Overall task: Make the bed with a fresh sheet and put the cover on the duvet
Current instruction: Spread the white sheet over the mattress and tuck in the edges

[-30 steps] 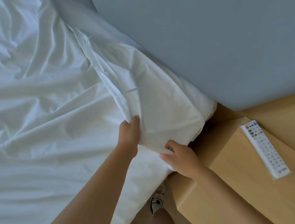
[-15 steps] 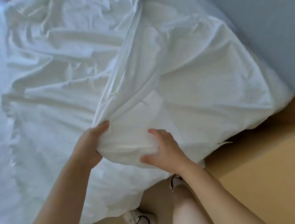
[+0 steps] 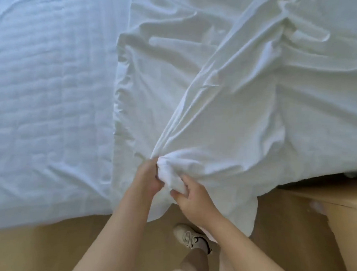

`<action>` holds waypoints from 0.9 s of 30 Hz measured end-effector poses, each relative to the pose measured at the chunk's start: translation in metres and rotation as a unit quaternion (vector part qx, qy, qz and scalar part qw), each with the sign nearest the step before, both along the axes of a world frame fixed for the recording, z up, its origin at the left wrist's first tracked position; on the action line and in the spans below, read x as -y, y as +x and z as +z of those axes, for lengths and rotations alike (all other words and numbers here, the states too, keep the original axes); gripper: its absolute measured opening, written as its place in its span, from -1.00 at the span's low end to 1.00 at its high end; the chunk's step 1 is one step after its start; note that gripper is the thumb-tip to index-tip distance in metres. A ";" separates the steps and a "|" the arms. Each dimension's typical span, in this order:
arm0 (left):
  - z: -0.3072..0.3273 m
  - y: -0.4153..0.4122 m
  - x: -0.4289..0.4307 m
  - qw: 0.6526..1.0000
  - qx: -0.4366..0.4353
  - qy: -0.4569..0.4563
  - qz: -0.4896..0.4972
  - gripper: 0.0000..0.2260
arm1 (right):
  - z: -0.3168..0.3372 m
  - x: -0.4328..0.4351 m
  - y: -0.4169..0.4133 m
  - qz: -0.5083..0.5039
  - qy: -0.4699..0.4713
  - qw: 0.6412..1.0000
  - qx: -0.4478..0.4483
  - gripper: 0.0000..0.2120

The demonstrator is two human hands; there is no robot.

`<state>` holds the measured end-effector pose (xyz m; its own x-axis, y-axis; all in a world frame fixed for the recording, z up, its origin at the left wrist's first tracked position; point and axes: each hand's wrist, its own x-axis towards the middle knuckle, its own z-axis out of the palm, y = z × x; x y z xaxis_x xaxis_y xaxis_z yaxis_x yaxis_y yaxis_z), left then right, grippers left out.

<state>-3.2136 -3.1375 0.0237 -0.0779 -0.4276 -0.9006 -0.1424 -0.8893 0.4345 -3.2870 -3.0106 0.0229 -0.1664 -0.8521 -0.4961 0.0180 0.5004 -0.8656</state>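
Since 0.5 s ago: hands were apart on the fold with the right one flat, and now they have closed in on one bunch. View has swung left, so more bare mattress shows.

Left hand (image 3: 149,176): fingers curled, gripping a gathered wad of the crumpled white fabric sheet (image 3: 225,108). Right hand (image 3: 194,199): just beside it, lower right, fingers and thumb pinching the same wad.

Sheet fans out from the wad up and to the right and covers the right part of the bed. Its left edge runs up the middle of the view. One flap hangs over the near bed edge, between the forearms.

Left of the sheet: quilted pale bluish-white mattress (image 3: 48,88), uncovered.

Below: tan wooden floor (image 3: 45,250). Off-white sneaker (image 3: 189,236) on it, near the right forearm.

Right edge: light wooden furniture (image 3: 345,228), blurred, can't tell what kind.
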 end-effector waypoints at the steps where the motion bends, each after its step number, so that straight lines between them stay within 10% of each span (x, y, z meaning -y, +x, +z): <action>1: 0.005 0.017 0.015 0.999 -0.040 -0.011 0.034 -0.66 | 0.001 0.006 0.006 -0.035 0.000 0.999 0.011 -0.86; 6: 0.048 0.118 0.098 0.947 -0.256 -0.132 0.143 -0.80 | -0.001 0.066 0.032 -0.154 0.018 0.988 -0.023 -0.51; 11: 0.054 0.218 0.169 0.948 -0.204 -0.157 0.188 -0.69 | -0.001 0.183 0.089 -0.207 0.041 0.974 0.080 -0.15; 19: 0.042 0.350 0.220 0.971 -0.166 -0.152 0.080 -0.74 | 0.011 0.392 0.249 -0.202 0.085 0.970 0.109 -0.73; 27: 0.065 0.587 0.277 0.968 -0.193 -0.159 0.040 -0.72 | 0.024 0.480 0.481 -0.142 0.068 0.974 0.166 -0.81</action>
<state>-2.6262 -3.4142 0.0884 -0.3366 -0.6963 -0.6340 0.1485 -0.7040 0.6945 -2.8062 -3.4910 0.0469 -0.1968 -0.7181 -0.6676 0.4397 0.5439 -0.7147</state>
